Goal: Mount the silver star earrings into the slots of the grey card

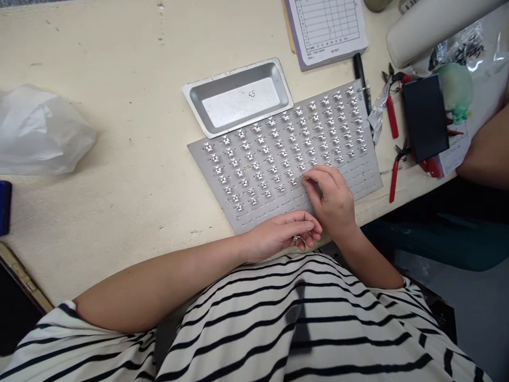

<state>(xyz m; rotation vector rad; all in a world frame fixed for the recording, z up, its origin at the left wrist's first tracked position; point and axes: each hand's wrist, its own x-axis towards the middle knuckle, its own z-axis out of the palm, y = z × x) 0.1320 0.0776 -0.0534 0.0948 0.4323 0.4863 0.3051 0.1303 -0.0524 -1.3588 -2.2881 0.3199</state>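
Note:
A grey perforated plate (274, 170) lies on the cream table (119, 132), carrying rows of small silver metal parts (278, 154). The lower rows of its slots are bare. My right hand (330, 199) rests on the plate, its fingertips pinched against the edge of the silver rows. Whether they hold a part is hidden. My left hand (278, 236) lies curled at the plate's near edge, with a small silver part (296, 240) showing between its fingers.
A metal tray (238, 98) sits just beyond the plate. Further right lie red-handled pliers (393, 178), a black box (425, 118) and a paper form (326, 26). A plastic bag (40, 132) lies at the left, and a phone (16, 292) at the near left edge.

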